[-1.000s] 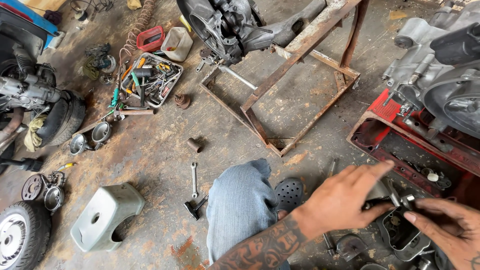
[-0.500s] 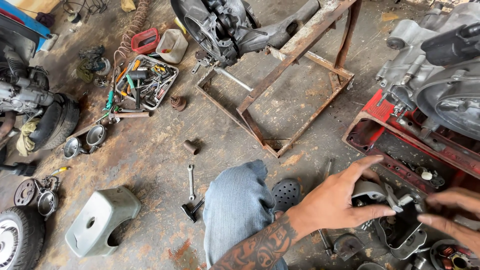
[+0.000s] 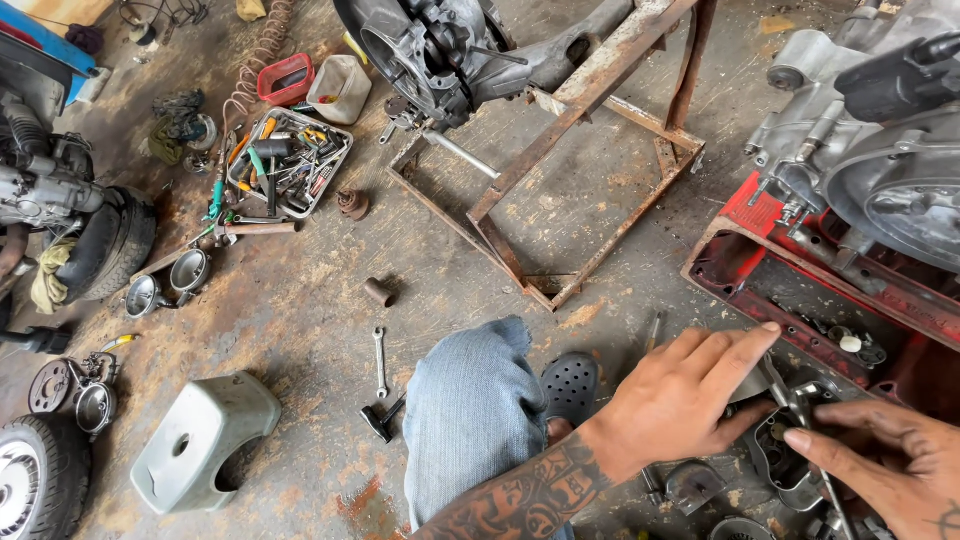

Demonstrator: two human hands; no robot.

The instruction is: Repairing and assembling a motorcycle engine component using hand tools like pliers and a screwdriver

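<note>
We look down on a stained workshop floor (image 3: 300, 300). The left hand (image 3: 680, 395), with a tattooed forearm, lies palm down with fingers spread over a pale metal part (image 3: 750, 385) at the lower right; the index finger points toward the red frame (image 3: 735, 225). Whether the thumb and fingers pinch that part underneath, we cannot tell.

The right hand (image 3: 890, 450) enters from the lower right edge, its fingers loosely curled, index and thumb closing on a thin metal tool (image 3: 800, 420) that slants across a dark open housing (image 3: 780, 465). The housing rests on the floor between both hands, just below the red frame.

A grey engine (image 3: 880, 150) sits on the red frame, well above the hands. The person's jean-clad knee (image 3: 470, 410) and a black perforated sandal (image 3: 570, 385) are just left of the left hand. Further left lie a small wrench (image 3: 380, 360), a short brown cylinder (image 3: 378, 292) and a grey-green moulded cover (image 3: 200, 440). A tray of hand tools (image 3: 285, 160) sits at upper left, well apart, and a rusty steel stand (image 3: 580, 130) occupies the upper centre.
</note>
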